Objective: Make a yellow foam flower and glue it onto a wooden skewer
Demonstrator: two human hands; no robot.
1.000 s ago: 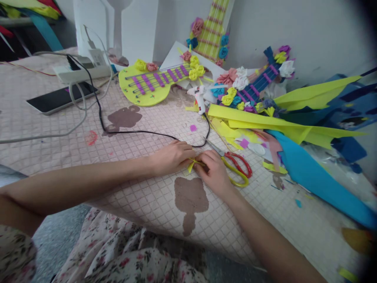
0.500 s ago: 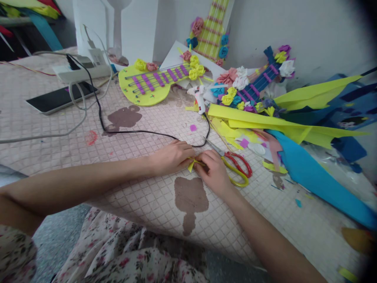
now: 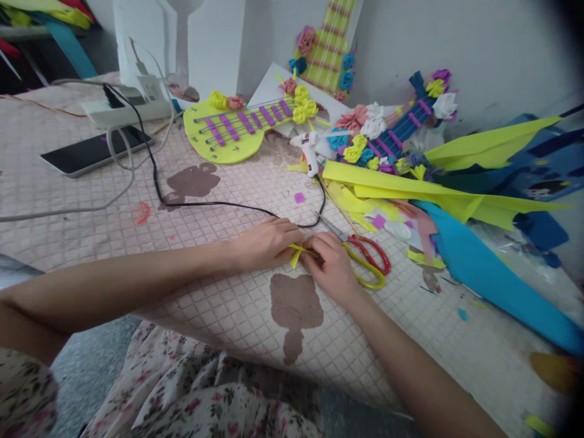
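Between my two hands, just over the quilted table cover, is a small yellow paper strip (image 3: 295,257), folded or crossed on itself. My left hand (image 3: 272,242) is closed, its fingertips pinching the left end of the strip. From the other side my right hand (image 3: 332,263) grips it with curled fingers, which hide part of the strip. Scissors (image 3: 373,254) with one red and one yellow handle lie right beside my right hand, blades pointing away to the upper left. A black cord (image 3: 228,206) runs behind both hands to a white glue gun (image 3: 308,152).
Behind stand a yellow paper guitar (image 3: 228,135) and a blue one (image 3: 401,131) with paper flowers. Yellow sheets (image 3: 410,185) and a long blue sheet (image 3: 483,267) cover the right side. A phone (image 3: 91,152) and a power strip (image 3: 128,114) lie at left.
Almost nothing differs. The loose end of the yellow paper strip has shifted slightly between my fingers; both hands stay in place.
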